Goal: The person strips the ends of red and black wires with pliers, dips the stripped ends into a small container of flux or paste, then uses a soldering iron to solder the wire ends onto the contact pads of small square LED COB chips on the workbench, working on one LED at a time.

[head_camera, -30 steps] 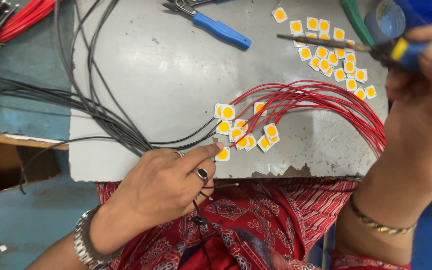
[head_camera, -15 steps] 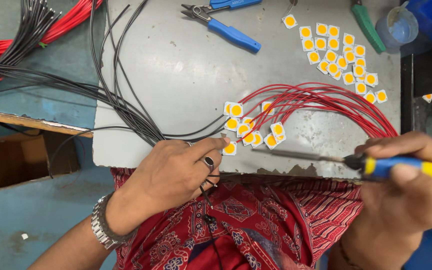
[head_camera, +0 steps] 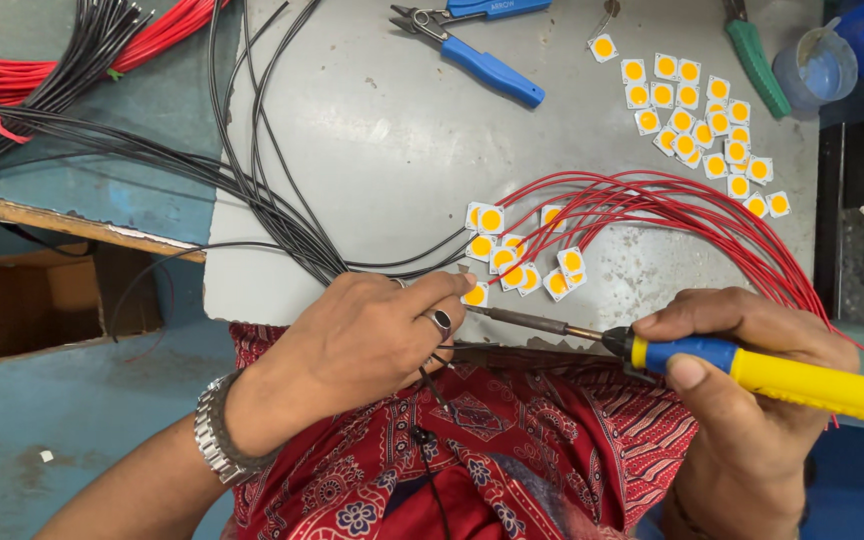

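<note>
Two hands work at the near edge of a grey metal plate (head_camera: 392,130). Nearest, the right hand (head_camera: 742,400) is wrapped fully round the yellow-and-blue handle of a soldering iron (head_camera: 752,365), whose thin bare shaft points left, tip just beside a small LED chip (head_camera: 475,294). The left hand (head_camera: 372,340), with a ring and a metal wristwatch, lies palm down with fingers curled, a fingertip pinning that chip at the plate's edge; nothing is gripped in its palm as far as shows.

Such a chip looks light, flat, stiff and easily scooted, so I judge it best held down by a corner or edge, clear of the yellow centre and the hot tip. The iron is rigid and should be held by the insulated handle only.

Beyond lies a cluster of chips (head_camera: 522,260), white squares with yellow round centres, joined to thin, springy red wires (head_camera: 672,210) arching right and limp black wires (head_camera: 272,200) trailing left. Farther off sit loose chips (head_camera: 697,120), blue-handled cutters (head_camera: 482,60), a green-handled tool (head_camera: 757,60) and a small translucent tub (head_camera: 817,70).
</note>
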Available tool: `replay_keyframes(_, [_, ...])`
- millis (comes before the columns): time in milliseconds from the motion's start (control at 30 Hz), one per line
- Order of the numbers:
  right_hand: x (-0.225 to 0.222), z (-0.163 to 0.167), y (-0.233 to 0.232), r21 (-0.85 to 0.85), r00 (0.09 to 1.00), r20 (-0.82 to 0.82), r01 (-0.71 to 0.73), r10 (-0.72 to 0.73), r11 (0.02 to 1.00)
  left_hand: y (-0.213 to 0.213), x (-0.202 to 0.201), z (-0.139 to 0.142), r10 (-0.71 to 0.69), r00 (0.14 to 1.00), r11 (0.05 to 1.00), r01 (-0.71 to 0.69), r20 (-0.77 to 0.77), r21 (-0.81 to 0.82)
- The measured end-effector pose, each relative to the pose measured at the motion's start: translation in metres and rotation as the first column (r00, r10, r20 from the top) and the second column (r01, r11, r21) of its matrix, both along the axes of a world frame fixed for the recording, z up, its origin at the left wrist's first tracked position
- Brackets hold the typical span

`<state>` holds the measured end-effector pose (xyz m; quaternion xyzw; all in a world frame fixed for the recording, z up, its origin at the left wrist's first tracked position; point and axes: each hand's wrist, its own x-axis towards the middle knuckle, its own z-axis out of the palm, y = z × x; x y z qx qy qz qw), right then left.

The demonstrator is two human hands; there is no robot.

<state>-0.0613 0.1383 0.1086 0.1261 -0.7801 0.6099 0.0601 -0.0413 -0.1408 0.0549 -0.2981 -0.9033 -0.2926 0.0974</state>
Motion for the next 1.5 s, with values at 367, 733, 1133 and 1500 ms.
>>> replay_keyframes(367, [0.004, -0.003, -0.003, -0.114, 0.999, -0.051, -0.003, -0.003, 0.993, 0.001, 0.000, 0.000, -0.003, 1.000, 1.000, 0.003, 0.006, -0.014])
replay_keyframes(733, [0.003, -0.026, 0.031, -0.232, 0.996, -0.083, -0.059, 0.041, 0.971, 0.001, -0.001, 0.000, 0.002, 1.000, 1.000, -0.002, -0.005, -0.011])
replay_keyframes(1133, [-0.031, -0.054, 0.011, -0.272, 0.967, -0.116, -0.251, 0.227, 0.929, -0.011, -0.002, 0.006, 0.366, 0.918, 0.694, -0.377, 0.150, 0.613])
replay_keyframes(1500, [-0.045, -0.046, -0.061, 0.454, 0.825, -0.370, -0.241, 0.428, 0.858, -0.003, -0.006, 0.013, 0.451, 0.879, 0.692, -0.455, 0.156, 0.560])
